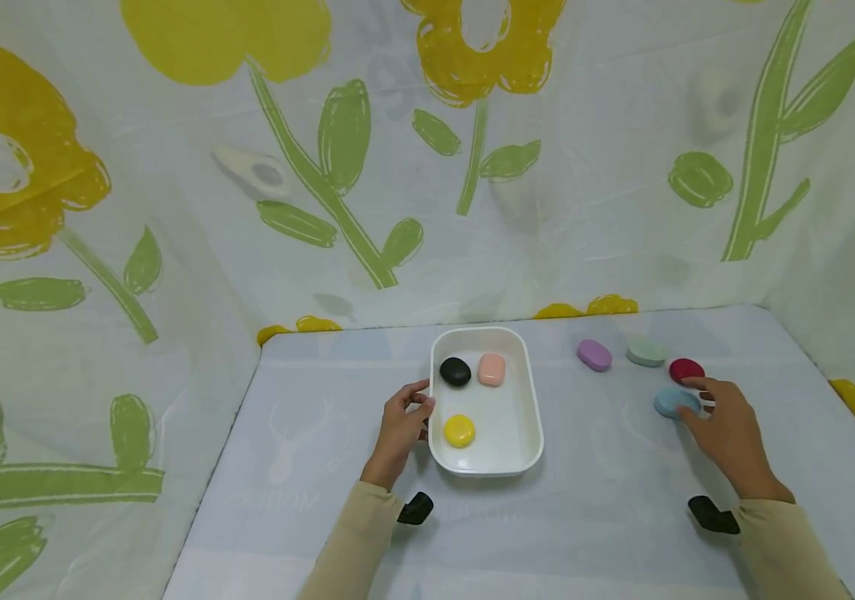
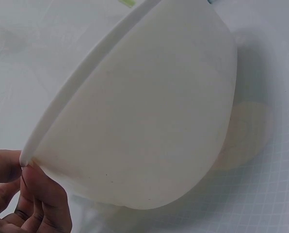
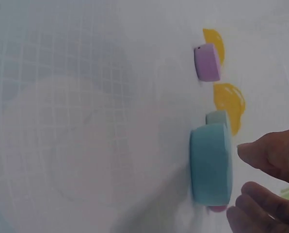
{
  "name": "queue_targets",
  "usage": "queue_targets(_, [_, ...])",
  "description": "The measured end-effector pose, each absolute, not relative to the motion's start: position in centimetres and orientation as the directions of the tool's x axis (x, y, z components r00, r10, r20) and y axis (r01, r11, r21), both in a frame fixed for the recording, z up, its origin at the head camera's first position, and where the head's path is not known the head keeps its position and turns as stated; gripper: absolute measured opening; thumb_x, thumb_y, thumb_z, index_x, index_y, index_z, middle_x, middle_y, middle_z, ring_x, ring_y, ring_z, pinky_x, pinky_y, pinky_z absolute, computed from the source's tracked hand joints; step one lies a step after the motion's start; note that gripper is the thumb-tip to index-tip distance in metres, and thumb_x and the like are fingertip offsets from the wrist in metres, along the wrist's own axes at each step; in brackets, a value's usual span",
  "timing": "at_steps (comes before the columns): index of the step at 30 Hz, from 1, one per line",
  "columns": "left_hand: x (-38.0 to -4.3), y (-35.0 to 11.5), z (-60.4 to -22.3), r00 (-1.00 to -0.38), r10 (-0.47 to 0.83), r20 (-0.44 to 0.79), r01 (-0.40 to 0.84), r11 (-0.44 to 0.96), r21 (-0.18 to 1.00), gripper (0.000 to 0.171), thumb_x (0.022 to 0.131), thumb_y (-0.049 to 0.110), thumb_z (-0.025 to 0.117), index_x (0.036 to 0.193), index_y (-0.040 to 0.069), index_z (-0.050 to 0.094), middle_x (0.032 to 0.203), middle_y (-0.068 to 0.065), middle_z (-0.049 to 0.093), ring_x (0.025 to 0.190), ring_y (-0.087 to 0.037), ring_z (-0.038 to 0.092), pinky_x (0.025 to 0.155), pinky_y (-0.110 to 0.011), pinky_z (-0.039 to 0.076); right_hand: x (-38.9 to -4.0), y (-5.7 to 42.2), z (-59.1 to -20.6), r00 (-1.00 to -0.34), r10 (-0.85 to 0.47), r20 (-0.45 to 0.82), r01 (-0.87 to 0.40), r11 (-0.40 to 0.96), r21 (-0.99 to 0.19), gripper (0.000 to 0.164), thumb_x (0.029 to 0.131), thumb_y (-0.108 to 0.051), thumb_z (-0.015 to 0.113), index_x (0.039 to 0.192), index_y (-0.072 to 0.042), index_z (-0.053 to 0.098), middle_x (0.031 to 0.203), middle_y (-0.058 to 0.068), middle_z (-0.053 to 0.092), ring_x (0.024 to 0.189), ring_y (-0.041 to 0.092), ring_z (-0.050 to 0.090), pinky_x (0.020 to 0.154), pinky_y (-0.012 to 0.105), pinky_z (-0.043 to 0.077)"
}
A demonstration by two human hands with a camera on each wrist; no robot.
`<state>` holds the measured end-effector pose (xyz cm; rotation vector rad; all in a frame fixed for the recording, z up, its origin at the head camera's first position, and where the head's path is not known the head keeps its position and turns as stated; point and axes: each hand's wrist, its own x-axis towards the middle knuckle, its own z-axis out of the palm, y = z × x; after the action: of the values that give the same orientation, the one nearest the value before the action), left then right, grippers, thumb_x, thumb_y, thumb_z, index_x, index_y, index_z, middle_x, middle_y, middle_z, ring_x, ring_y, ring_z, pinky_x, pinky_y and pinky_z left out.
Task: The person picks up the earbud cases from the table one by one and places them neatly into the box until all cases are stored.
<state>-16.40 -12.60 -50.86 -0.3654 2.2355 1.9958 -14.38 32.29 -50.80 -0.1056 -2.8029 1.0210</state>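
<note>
My left hand (image 1: 402, 429) pinches the left rim of a white tub (image 1: 531, 417) between thumb and fingers; the left wrist view shows the tub's outer wall (image 2: 144, 111) close up. Inside the tub lie a black rounded piece (image 1: 455, 372), a pink squarish piece (image 1: 491, 369) and a yellow round piece (image 1: 460, 431). To the right, my right hand (image 1: 727, 427) reaches over a light blue rounded block (image 1: 673, 402), fingers spread around it. In the right wrist view, a gap shows between the thumb (image 3: 261, 154) and the block's top face.
Behind the light blue block lie a dark red piece (image 1: 686, 370), a pale green piece (image 1: 646, 352) and a purple piece (image 1: 595, 355). A flower-printed sheet (image 1: 592, 233) hangs behind the white table (image 1: 577, 525). Each wrist carries a black camera mount (image 1: 712, 515).
</note>
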Motion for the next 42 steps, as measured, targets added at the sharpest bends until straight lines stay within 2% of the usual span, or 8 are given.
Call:
queue_targets(7, [-16.4, -12.5, -50.9, -0.961, -0.105, -0.254, -0.265, 0.100, 0.959, 0.040, 0.105, 0.009, 0.065, 0.145, 0.005, 0.062, 0.111, -0.012, 0.059, 0.067, -0.017, 0.054, 0.055, -0.024, 0.052, -14.6, 32.7, -51.1, -0.994, 0.098, 0.055, 0.042, 0.775, -0.631, 0.054, 0.095, 0.001, 0.069, 0.142, 0.017, 0.049, 0.136, 0.044, 0.043, 0.116, 0.061, 0.049, 0.093, 0.074, 0.048])
queue_targets(13, [-16.5, -12.5, -50.9, -0.961, -0.105, -0.256, -0.266, 0.098, 0.959, 0.041, 0.105, 0.009, 0.065, 0.146, 0.004, 0.062, 0.111, -0.012, 0.059, 0.066, -0.017, 0.054, 0.055, -0.024, 0.052, -14.7, 32.5, -51.4, -0.997, 0.076, -0.006, 0.064, 0.786, -0.615, 0.061, 0.094, -0.003, 0.075, 0.145, 0.017, 0.047, 0.142, 0.045, 0.041, 0.126, 0.063, 0.043, 0.101, 0.078, 0.042])
queue_targets(24, [-16.7, -12.5, -51.0, -0.960, -0.099, -0.262, -0.271, 0.094, 0.958, 0.039, 0.105, 0.008, 0.064, 0.144, 0.005, 0.063, 0.112, -0.013, 0.059, 0.067, -0.017, 0.054, 0.056, -0.023, 0.053, -14.7, 31.8, -51.3, -0.996, 0.091, 0.023, 0.061, 0.810, -0.583, 0.054, 0.092, 0.004, 0.074, 0.139, 0.018, 0.052, 0.138, 0.046, 0.045, 0.124, 0.064, 0.046, 0.101, 0.078, 0.042])
queue_targets(38, [-16.5, -12.4, -50.9, -0.959, -0.104, -0.265, -0.274, 0.095, 0.957, 0.039, 0.106, 0.008, 0.064, 0.145, 0.005, 0.062, 0.112, -0.012, 0.058, 0.068, -0.017, 0.054, 0.056, -0.023, 0.053, -14.7, 31.0, -51.5, -0.997, 0.070, 0.026, 0.041, 0.803, -0.595, 0.052, 0.091, 0.003, 0.076, 0.136, 0.016, 0.055, 0.139, 0.044, 0.048, 0.123, 0.061, 0.050, 0.101, 0.076, 0.043])
queue_targets(42, [-16.6, -12.4, -51.0, -0.958, -0.104, -0.268, -0.278, 0.095, 0.956, 0.039, 0.106, 0.008, 0.064, 0.144, 0.005, 0.063, 0.112, -0.013, 0.058, 0.068, -0.017, 0.054, 0.056, -0.023, 0.053, -14.7, 30.3, -51.5, -0.998, 0.059, -0.008, 0.051, 0.793, -0.607, 0.053, 0.091, 0.001, 0.076, 0.138, 0.015, 0.055, 0.141, 0.043, 0.048, 0.124, 0.059, 0.050, 0.103, 0.075, 0.043])
